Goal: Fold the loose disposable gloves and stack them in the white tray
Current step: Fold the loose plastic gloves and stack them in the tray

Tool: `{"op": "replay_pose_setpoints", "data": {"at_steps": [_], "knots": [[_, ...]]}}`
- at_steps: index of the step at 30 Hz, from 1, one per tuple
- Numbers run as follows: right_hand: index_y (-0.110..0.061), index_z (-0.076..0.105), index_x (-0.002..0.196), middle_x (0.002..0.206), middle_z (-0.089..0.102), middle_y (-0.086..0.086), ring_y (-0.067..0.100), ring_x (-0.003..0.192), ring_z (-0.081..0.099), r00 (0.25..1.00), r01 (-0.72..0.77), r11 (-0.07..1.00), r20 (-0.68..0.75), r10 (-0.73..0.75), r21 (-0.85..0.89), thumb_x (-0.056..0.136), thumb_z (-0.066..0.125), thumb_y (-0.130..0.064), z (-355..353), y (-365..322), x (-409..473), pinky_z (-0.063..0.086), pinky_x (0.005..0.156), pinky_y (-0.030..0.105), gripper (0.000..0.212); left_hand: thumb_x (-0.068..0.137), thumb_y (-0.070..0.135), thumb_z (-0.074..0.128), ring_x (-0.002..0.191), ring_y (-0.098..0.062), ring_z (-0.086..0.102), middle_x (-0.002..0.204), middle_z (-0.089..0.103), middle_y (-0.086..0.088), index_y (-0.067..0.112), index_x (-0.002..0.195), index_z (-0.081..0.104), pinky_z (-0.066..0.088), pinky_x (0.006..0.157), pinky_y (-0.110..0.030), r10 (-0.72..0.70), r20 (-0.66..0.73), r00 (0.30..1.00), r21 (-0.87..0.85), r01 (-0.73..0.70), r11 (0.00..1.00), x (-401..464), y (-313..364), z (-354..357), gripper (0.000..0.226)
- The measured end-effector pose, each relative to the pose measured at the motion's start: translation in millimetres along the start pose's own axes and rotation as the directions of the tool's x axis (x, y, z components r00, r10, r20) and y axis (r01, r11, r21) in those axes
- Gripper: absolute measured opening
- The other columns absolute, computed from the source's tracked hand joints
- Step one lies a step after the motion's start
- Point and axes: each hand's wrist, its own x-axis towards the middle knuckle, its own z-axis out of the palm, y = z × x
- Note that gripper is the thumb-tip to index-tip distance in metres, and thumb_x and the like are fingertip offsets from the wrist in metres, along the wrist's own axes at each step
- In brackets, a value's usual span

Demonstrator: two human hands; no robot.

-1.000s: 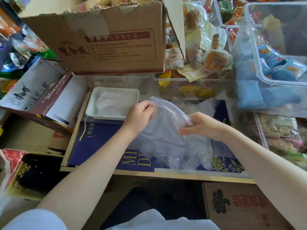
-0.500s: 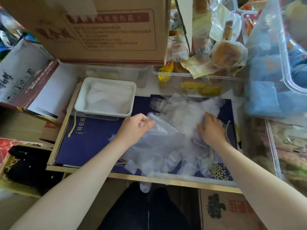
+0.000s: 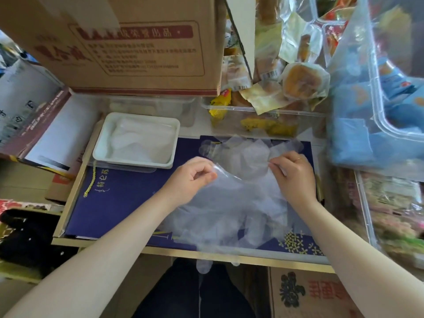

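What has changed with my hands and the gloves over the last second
The glove that both hands held up a second ago now lies spread on the blue board, its fingertips hanging over the near edge. The left hand and right hand have come down and each pinches the glove's far edge. The white tray with its folded gloves stayed put.

Head view; looks steeply down, close.
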Motion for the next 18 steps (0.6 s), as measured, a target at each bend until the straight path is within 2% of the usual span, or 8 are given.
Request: {"op": "replay_pose_setpoints", "data": {"at_steps": [3,5,6,8,11,13,15,18], "knots": [[-0.007,0.072,0.084,0.085,0.063,0.008,0.024,0.075,0.049,0.987,0.148,0.985,-0.070,-0.143,0.084,0.088,0.058,-0.026,-18.4,-16.5,2.2,0.040,0.066,0.029,0.025,0.089,0.021,0.062,0.127,-0.002,0.035,0.137,0.034,0.015,0.029,0.073,0.062,0.029,0.102,-0.024,0.017,0.036,0.999,0.006,-0.018,1.000,10.6,17.8,-1.5,0.017],[-0.007,0.072,0.085,0.087,0.063,0.008,0.024,0.079,0.053,0.980,0.192,0.972,-0.085,-0.181,0.138,0.088,0.055,-0.028,-27.6,-26.0,3.4,0.042,0.070,0.028,0.027,0.088,0.022,0.061,0.131,-0.002,0.030,0.144,0.031,0.015,0.030,0.073,0.063,0.027,0.106,-0.028,0.051,0.050,0.997,0.065,-0.054,0.996,16.8,30.0,-2.3,0.017],[-0.007,0.072,0.085,0.088,0.063,0.009,0.024,0.081,0.054,0.977,0.207,0.966,-0.093,-0.194,0.157,0.088,0.056,-0.026,-31.2,-29.9,4.3,0.043,0.070,0.028,0.025,0.089,0.024,0.061,0.129,-0.002,0.036,0.143,0.037,0.015,0.029,0.075,0.064,0.030,0.105,-0.029,0.067,0.058,0.996,0.074,-0.072,0.995,18.8,34.3,-1.7,0.015],[-0.006,0.072,0.085,0.088,0.061,0.009,0.024,0.080,0.055,0.976,0.207,0.959,-0.112,-0.188,0.194,0.086,0.062,-0.019,-37.2,-34.4,7.7,0.045,0.069,0.028,0.017,0.089,0.022,0.062,0.112,-0.006,0.053,0.124,0.057,0.010,0.022,0.081,0.067,0.041,0.097,-0.029,0.096,0.044,0.994,0.063,-0.099,0.993,19.5,37.0,1.9,0.009],[-0.005,0.067,0.081,0.089,0.059,0.005,0.018,0.074,0.054,0.990,0.118,0.960,-0.103,-0.094,0.254,0.083,0.068,-0.013,-43.0,-33.8,11.9,0.044,0.063,0.022,0.009,0.088,0.017,0.063,0.085,-0.014,0.059,0.091,0.067,-0.002,0.007,0.085,0.069,0.047,0.078,-0.030,0.205,-0.097,0.974,0.162,-0.188,0.969,16.8,34.7,7.4,0.012],[-0.006,0.062,0.079,0.090,0.057,0.001,0.017,0.074,0.054,0.998,0.051,0.959,-0.044,-0.040,0.278,0.083,0.069,-0.012,-41.1,-28.0,11.1,0.046,0.062,0.022,0.010,0.085,0.022,0.061,0.077,-0.012,0.057,0.084,0.067,-0.004,0.004,0.081,0.069,0.045,0.072,-0.028,0.274,-0.173,0.946,0.257,-0.225,0.940,14.1,32.8,5.8,0.020],[-0.011,0.054,0.078,0.090,0.057,0.001,0.018,0.077,0.054,0.999,-0.029,0.964,0.037,0.020,0.264,0.083,0.068,-0.012,-35.5,-21.8,7.9,0.048,0.065,0.027,0.015,0.082,0.023,0.058,0.078,-0.010,0.056,0.083,0.068,-0.005,0.003,0.078,0.069,0.044,0.071,-0.027,0.326,-0.185,0.927,0.340,-0.251,0.906,11.5,29.3,1.4,0.023],[-0.013,0.050,0.079,0.085,0.055,0.001,0.020,0.077,0.052,0.968,-0.239,0.952,0.128,0.217,0.191,0.086,0.065,-0.016,-27.8,-13.3,5.4,0.040,0.061,0.025,0.017,0.083,0.021,0.059,0.077,-0.010,0.056,0.083,0.067,-0.004,0.004,0.077,0.069,0.044,0.069,-0.026,0.330,-0.215,0.919,0.384,-0.231,0.894,7.6,21.2,-7.1,0.021]]}}
